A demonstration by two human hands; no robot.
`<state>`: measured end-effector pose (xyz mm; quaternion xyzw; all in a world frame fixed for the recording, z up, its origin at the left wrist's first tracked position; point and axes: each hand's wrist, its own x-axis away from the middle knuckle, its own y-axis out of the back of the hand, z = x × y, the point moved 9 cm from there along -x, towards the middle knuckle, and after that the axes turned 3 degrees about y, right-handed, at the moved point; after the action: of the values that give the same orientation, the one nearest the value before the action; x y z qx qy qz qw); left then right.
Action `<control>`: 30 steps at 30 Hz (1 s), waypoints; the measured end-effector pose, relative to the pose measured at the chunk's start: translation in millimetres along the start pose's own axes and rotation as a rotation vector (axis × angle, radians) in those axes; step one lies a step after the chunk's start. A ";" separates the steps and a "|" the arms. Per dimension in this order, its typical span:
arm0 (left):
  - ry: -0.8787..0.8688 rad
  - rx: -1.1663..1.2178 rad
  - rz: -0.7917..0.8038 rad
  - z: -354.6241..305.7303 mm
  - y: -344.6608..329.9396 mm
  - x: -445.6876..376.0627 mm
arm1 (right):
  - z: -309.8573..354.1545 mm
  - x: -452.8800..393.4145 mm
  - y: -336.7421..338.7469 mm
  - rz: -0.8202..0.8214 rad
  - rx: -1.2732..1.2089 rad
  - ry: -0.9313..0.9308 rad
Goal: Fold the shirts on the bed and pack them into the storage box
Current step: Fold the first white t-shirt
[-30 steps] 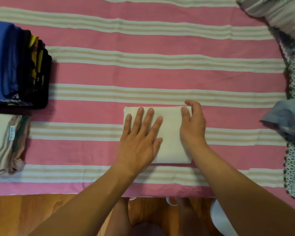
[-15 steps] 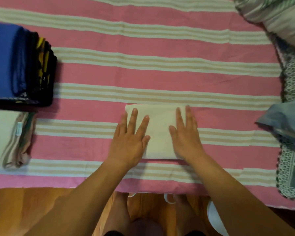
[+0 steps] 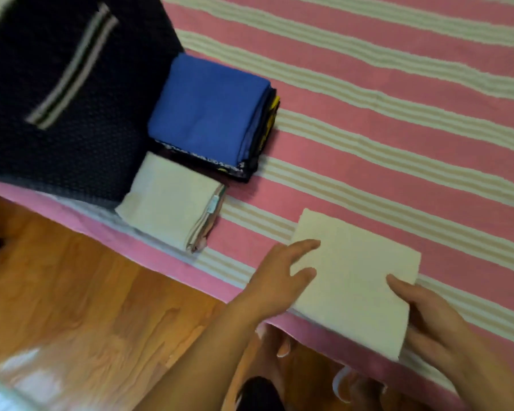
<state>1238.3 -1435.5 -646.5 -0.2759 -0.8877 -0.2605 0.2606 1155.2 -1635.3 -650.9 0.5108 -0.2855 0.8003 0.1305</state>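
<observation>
A folded cream shirt (image 3: 353, 277) lies at the near edge of the pink striped bed (image 3: 398, 120), with its lower corner hanging over the edge. My left hand (image 3: 279, 280) holds the shirt's left edge, two digits lying on top. My right hand (image 3: 433, 321) grips the right edge, thumb on top and fingers tucked beneath. At the upper left, on the bed, sits the dark navy storage box (image 3: 72, 84) with a grey striped handle.
Beside the box stand two folded stacks: one topped by a blue shirt (image 3: 208, 111) over dark ones, and a cream-topped stack (image 3: 169, 200) nearer the bed edge. Wooden floor (image 3: 72, 292) lies below the bed. The frame is blurred.
My view has swung left, bringing the storage box into sight. Both hands went from pressing flat on the cream shirt to taking it by its side edges, and it now overhangs the bed edge.
</observation>
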 end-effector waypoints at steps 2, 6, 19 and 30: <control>0.016 -0.055 -0.134 28.7 72.5 27.9 | -25.4 -13.4 -60.6 0.064 0.125 0.023; 0.098 -0.194 -0.330 65.0 206.5 66.9 | -54.7 -42.7 -190.5 0.162 0.287 0.131; 0.066 -0.854 -0.541 124.7 240.7 12.6 | -65.2 -123.2 -302.9 0.012 0.657 0.405; 0.333 -0.867 -0.311 140.1 233.0 -31.1 | -50.1 -118.7 -263.8 -0.057 1.023 0.268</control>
<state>1361.6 -1195.7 -693.1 -0.1778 -0.6743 -0.6827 0.2180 1302.7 -1384.0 -687.1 0.4101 0.1747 0.8917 -0.0786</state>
